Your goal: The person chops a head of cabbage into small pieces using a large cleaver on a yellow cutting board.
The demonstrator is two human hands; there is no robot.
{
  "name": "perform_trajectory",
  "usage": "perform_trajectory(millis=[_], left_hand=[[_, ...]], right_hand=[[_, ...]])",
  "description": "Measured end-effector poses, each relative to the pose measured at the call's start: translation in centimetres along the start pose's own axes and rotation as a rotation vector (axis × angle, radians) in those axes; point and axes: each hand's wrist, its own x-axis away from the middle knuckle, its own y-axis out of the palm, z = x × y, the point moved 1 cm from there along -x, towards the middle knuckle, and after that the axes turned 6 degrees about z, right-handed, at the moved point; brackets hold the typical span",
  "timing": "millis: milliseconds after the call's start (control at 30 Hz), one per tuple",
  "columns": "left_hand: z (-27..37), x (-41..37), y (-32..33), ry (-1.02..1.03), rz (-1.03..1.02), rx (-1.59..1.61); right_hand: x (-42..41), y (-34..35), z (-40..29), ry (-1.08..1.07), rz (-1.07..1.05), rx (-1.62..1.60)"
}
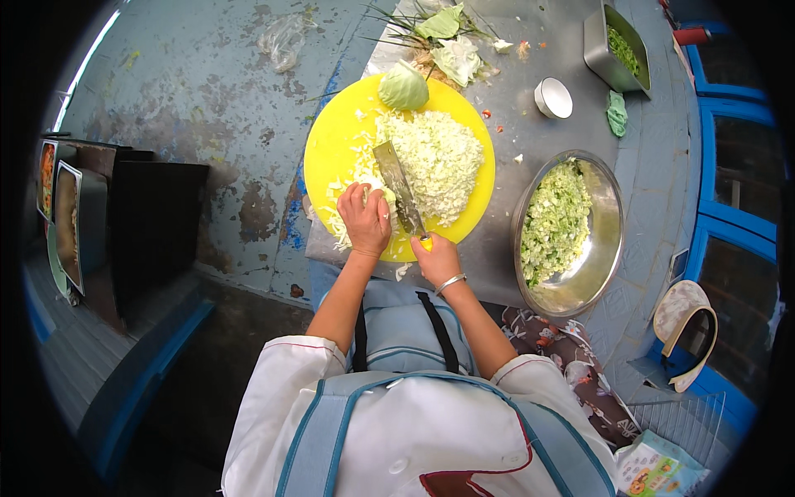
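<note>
My right hand (436, 258) grips the yellow handle of a broad-bladed cleaver (399, 186). Its blade stands on a round yellow cutting board (323, 149), close beside a piece of pale cabbage (386, 194). My left hand (365, 217) holds that piece with bent fingers, left of the blade; the palm hides part of it. Cabbage shreds are scattered under and around the left hand. A large heap of finely chopped cabbage (438, 161) covers the board right of the cleaver. At the board's far edge sits a cut cabbage portion (404, 86).
Right of the board stands a steel bowl (612, 248) of chopped greens. Beyond are a small white bowl (553, 98), a green cloth (617, 113) and a steel container (599, 56) of greens. Cabbage leaves (458, 59) lie behind the board, a plastic bag (284, 40) farther left.
</note>
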Motion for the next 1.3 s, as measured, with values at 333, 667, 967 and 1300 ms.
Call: perform_trajectory(millis=[333,667,967,1300], left_hand=[[0.0,-0.1,0.8,-0.074,0.134,0.005],[-0.7,0.2,1.1,-0.057,0.080,-0.028],[-0.6,0.0,1.2,-0.047,0.088,-0.006],[-0.5,0.2,1.0,-0.060,0.071,0.026]], right_hand=[[3.4,-3.7,-6.2,-0.046,-0.078,0.340],[2.9,-4.5,-6.6,-0.060,-0.088,0.272],[-0.8,-1.7,-5.2,-0.059,-0.054,0.255],[0.1,0.2,-3.6,-0.015,-0.015,0.220]])
